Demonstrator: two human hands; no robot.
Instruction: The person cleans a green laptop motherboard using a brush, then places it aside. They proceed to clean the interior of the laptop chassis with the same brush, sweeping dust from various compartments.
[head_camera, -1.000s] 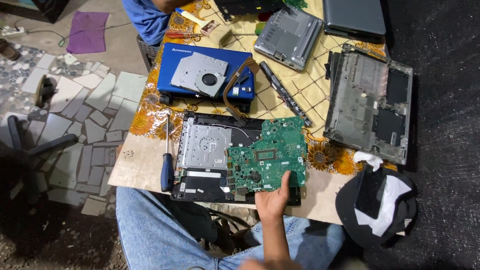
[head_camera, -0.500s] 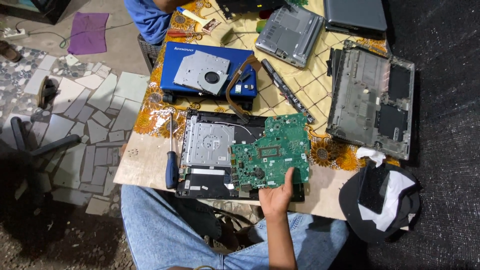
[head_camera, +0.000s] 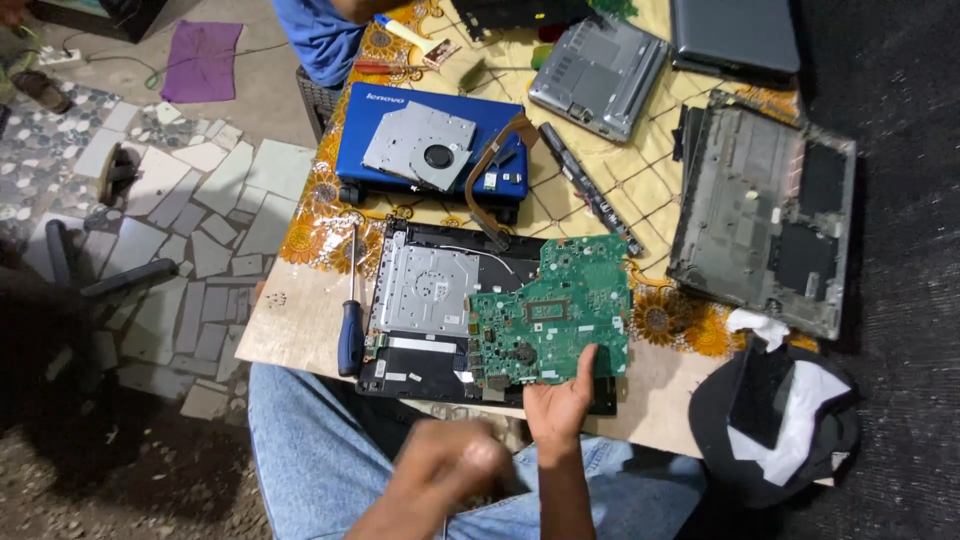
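Note:
My right hand (head_camera: 560, 405) grips the near edge of a green circuit board (head_camera: 550, 310), thumb on top. The board lies tilted over the right half of an opened black laptop base (head_camera: 425, 290), whose silver drive plate shows on the left. My left hand (head_camera: 445, 465) is a blurred shape over my lap in jeans, below the table's front edge, touching nothing I can make out. A blue-handled screwdriver (head_camera: 350, 335) lies left of the laptop base on the wooden tabletop (head_camera: 300, 320).
Behind the base sits a blue laptop (head_camera: 360, 160) with a silver drive (head_camera: 420, 145) and a brown ribbon cable (head_camera: 485, 180). A grey bottom cover (head_camera: 765, 215) lies at right, a black cap (head_camera: 770, 420) at the near right corner. Another person's blue shirt (head_camera: 320, 35) is at the far edge.
My left hand has come up into view over my lap, blurred by motion. My right hand keeps its hold on the green circuit board, which has barely shifted.

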